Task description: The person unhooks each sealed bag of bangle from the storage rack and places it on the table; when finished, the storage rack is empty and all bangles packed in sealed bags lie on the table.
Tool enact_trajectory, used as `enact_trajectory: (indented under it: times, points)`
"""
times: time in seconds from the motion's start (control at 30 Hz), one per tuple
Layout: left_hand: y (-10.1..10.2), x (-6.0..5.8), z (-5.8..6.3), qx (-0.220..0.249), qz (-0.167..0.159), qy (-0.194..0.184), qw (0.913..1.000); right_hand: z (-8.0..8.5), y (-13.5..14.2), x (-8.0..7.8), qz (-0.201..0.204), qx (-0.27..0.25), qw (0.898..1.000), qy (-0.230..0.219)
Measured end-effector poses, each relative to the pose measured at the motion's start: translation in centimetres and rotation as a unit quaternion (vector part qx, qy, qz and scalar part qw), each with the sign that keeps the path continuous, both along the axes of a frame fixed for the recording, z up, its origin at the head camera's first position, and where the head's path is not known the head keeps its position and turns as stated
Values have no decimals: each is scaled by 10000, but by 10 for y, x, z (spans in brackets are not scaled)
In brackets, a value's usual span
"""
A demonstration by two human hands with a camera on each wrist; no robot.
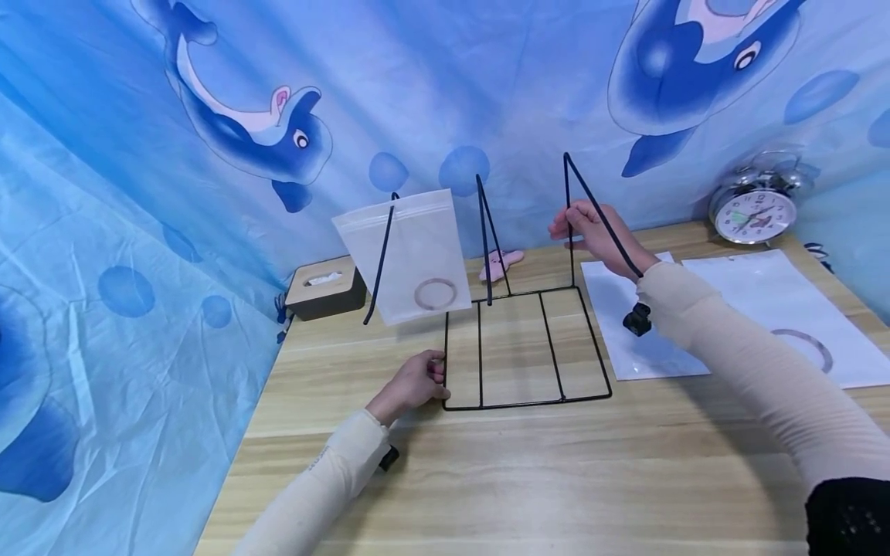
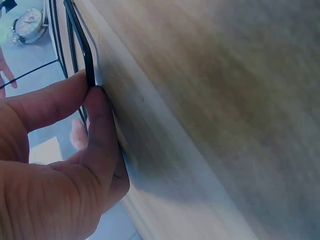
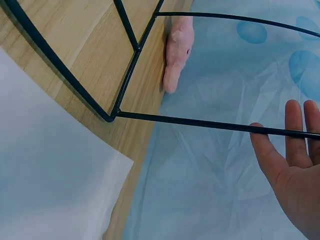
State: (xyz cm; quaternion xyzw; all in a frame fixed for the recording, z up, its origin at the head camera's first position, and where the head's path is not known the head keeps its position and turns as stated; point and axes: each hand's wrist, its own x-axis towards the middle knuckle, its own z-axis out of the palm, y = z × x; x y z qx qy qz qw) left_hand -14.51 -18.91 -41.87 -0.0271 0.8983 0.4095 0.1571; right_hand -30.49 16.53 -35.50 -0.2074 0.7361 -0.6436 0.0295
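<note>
A black wire rack [image 1: 523, 405] with a gridded base and three tall bent uprights stands on the wooden table. At its front left corner my left hand [image 1: 417, 380] pinches the base wire between thumb and finger, as the left wrist view shows at the wire [image 2: 89, 62]. My right hand [image 1: 601, 232] is at the right upright, inside its bend. In the right wrist view its fingers [image 3: 297, 130] are straight, one fingertip right at the rod [image 3: 200, 123]. A frosted zip bag [image 1: 410, 255] with a ring mark hangs on the left upright.
Two white flat sheets or bags [image 1: 751, 286] lie right of the rack. A twin-bell alarm clock [image 1: 756, 216] stands at the back right. Behind the rack lies a pink plush toy [image 1: 502, 264]; a tissue box [image 1: 327, 289] sits back left. A blue dolphin curtain [image 1: 417, 93] borders the table.
</note>
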Motion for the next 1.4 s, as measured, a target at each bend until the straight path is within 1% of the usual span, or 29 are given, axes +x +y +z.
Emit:
enact_trajectory:
  times: [0.1, 0.17, 0.23, 0.27, 0.33, 0.4, 0.43, 0.5, 0.57, 0.63, 0.7, 0.73, 0.83, 0.87, 0.93, 1.07, 1.13, 1.23, 1.4]
  points:
    - [-3, 2, -1, 119, 31, -55, 9999, -2, -1, 0, 23, -18, 10000, 21]
    - [-7, 2, 1, 294, 33, -101, 9995, -2, -2, 1, 44, -58, 10000, 23]
    - [-14, 2, 5, 541, 78, -137, 9984, -1, -2, 1, 61, -103, 9999, 8]
    - [-18, 1, 9, 645, 118, -112, 9978, -1, -2, 1, 66, -101, 9999, 9]
    - [-27, -1, 19, 789, 279, 139, 9964, 0, -1, 2, 47, -65, 10000, -12]
    - [-36, -4, 33, 953, 560, 436, 9929, 1, 0, 3, 34, -21, 10000, -41]
    - [-40, -4, 41, 962, 736, 619, 9907, 2, 0, 3, 56, 0, 10000, -48]
    - [-46, -4, 58, 979, 1083, 1005, 9842, 4, 0, 3, 96, 3, 9999, -99]
    - [-51, -4, 73, 995, 1330, 1360, 9767, 5, -1, 3, 128, 19, 9998, -121]
    - [-55, -6, 84, 875, 1427, 1744, 9703, 5, -1, 2, 154, -15, 9997, -162]
    - [-57, -8, 92, 758, 1360, 2074, 9658, 3, 0, 1, 133, -61, 9997, -198]
    - [-58, -10, 95, 787, 1279, 2207, 9637, 2, 0, 1, 113, -86, 9997, -213]
    - [-60, -15, 97, 893, 1035, 2384, 9615, -2, 0, 1, 86, -132, 9997, -195]
    - [-61, -16, 96, 938, 997, 2403, 9610, -3, 0, 1, 68, -117, 9998, -170]
    - [-60, -18, 94, 1175, 968, 2399, 9588, -5, -1, 4, 30, -123, 9999, -93]
    - [-56, -18, 88, 1387, 1048, 2473, 9532, -6, -5, 9, -143, -116, 9998, 26]
    - [-54, -18, 88, 1448, 1061, 2542, 9503, -6, -7, 10, -215, -124, 9997, 50]
    - [-53, -18, 92, 1458, 1103, 2593, 9483, -8, -7, 7, -269, -113, 9996, 40]
    - [-51, -19, 99, 1362, 1124, 2533, 9511, -5, -5, 7, -144, -138, 9998, 0]
